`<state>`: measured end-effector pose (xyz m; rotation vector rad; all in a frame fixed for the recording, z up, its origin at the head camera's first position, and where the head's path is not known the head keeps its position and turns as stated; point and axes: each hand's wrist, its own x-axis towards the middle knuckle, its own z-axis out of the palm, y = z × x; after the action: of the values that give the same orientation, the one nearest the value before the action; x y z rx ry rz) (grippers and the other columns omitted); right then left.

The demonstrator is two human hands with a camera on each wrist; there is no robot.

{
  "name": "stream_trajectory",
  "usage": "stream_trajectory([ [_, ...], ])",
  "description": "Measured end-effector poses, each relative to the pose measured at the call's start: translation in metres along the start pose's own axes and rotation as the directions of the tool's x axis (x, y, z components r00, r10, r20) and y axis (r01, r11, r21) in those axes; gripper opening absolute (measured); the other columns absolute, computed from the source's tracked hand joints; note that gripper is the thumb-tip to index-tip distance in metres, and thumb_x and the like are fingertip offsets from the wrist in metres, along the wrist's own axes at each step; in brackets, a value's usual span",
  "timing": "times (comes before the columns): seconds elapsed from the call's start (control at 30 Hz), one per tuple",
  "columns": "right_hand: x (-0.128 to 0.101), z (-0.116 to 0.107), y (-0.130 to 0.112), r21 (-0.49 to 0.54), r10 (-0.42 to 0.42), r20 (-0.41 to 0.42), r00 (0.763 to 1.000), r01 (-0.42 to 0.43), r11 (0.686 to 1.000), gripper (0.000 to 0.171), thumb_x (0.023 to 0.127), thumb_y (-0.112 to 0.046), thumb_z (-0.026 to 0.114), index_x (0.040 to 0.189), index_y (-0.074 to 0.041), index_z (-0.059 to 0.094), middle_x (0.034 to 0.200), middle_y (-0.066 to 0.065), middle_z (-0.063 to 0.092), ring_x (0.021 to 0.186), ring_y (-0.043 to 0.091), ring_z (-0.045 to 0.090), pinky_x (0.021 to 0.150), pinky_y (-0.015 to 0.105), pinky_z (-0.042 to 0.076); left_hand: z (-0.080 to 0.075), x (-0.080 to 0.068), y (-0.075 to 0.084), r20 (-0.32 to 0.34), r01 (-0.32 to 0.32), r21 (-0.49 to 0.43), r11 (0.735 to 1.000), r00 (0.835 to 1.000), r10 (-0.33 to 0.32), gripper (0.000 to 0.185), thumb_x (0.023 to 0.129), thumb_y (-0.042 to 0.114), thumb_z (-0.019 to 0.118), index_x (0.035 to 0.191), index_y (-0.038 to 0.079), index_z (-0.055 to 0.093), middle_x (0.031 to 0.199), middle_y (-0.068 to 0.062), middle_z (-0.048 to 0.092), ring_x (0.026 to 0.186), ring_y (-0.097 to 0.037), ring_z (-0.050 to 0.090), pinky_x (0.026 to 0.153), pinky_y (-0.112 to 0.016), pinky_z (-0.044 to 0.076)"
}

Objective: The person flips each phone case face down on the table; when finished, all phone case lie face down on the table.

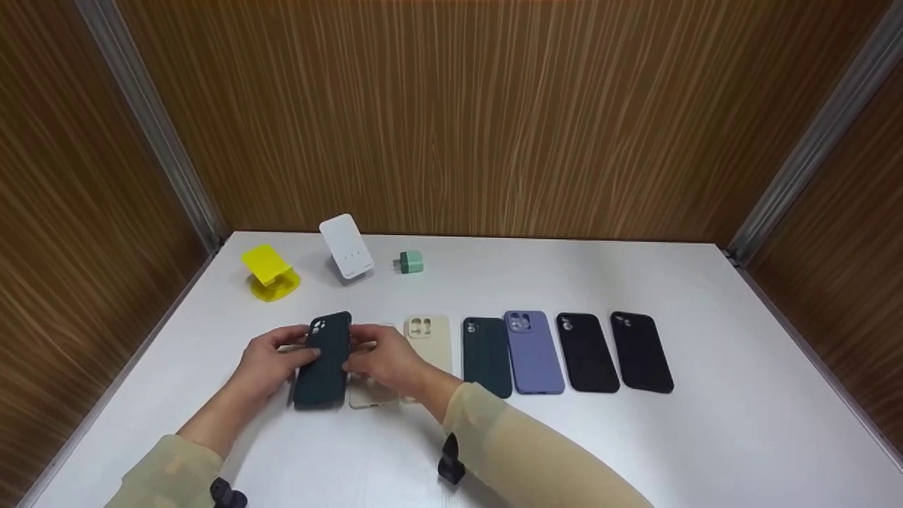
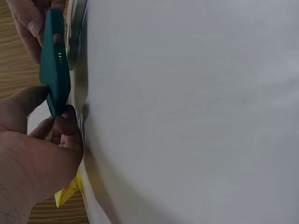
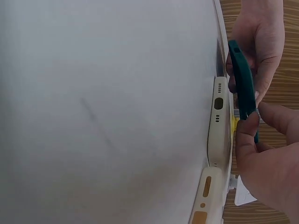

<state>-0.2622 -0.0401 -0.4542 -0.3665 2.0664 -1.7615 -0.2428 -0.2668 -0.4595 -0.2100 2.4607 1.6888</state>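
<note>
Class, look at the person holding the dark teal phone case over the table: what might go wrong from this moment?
1. Both the left hand and right hand pinch only the edges of the dark teal silicone phone case; it might slip.
2. If dropped, it would likely land on the cream phone case lying beneath it.
3. The right sleeve could brush the neighbouring dark green case.

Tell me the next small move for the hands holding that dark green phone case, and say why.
Probably lower the dark green case flat onto the table at the left end of the row. Both the left hand and right hand grip its edges, raised above a beige case, while the other cases already lie flat side by side.
</note>
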Motion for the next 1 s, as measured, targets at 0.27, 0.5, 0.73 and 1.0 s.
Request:
stream_trajectory([
  [0.27, -0.002, -0.001, 0.002, -0.028, -0.026, 0.022, 0.999, 0.027, 0.999, 0.058, 0.09, 0.008, 0.074, 0.146, -0.003, 0.063, 0.124, 0.005, 0.071, 0.109, 0.017, 0.071, 0.093, 0.031, 0.059, 0.005, -0.002, -0.001, -0.011, -0.015, -0.035, 0.999, 1.0, 0.015, 0.062, 0.101, 0.012, 0.072, 0.157, 0.001, 0.047, 0.152, -0.024, 0.049, 0.131, -0.035, 0.058, 0.101, -0.031, 0.054],
  [0.5, -0.003, -0.001, 0.004, -0.011, -0.02, 0.045, 0.999, 0.02, 1.0, 0.056, 0.092, 0.006, 0.074, 0.146, -0.002, 0.062, 0.129, 0.007, 0.072, 0.115, 0.019, 0.071, 0.096, 0.034, 0.058, 0.008, -0.003, -0.002, -0.035, -0.005, -0.004, 1.0, 0.999, 0.005, 0.063, 0.101, 0.013, 0.072, 0.158, 0.002, 0.046, 0.152, -0.024, 0.05, 0.129, -0.037, 0.058, 0.109, -0.045, 0.05],
  [0.73, -0.004, -0.003, 0.006, -0.002, -0.003, 0.029, 1.0, 0.004, 1.0, 0.054, 0.094, 0.003, 0.075, 0.146, -0.006, 0.064, 0.127, 0.005, 0.073, 0.118, 0.021, 0.069, 0.099, 0.036, 0.057, 0.011, -0.003, -0.003, -0.054, -0.004, 0.012, 1.0, 0.999, 0.005, 0.063, 0.101, 0.014, 0.072, 0.157, 0.002, 0.047, 0.152, -0.024, 0.05, 0.128, -0.037, 0.057, 0.111, -0.047, 0.049],
  [1.0, -0.005, -0.007, 0.006, 0.049, 0.03, 0.031, 0.999, -0.031, 0.998, 0.056, 0.098, -0.001, 0.073, 0.152, -0.003, 0.056, 0.142, 0.01, 0.066, 0.127, 0.023, 0.066, 0.102, 0.038, 0.056, 0.012, -0.002, 0.0, -0.077, 0.017, 0.072, 0.997, 0.997, -0.012, 0.062, 0.103, 0.015, 0.069, 0.159, 0.004, 0.045, 0.155, -0.024, 0.048, 0.133, -0.039, 0.051, 0.113, -0.048, 0.047],
])
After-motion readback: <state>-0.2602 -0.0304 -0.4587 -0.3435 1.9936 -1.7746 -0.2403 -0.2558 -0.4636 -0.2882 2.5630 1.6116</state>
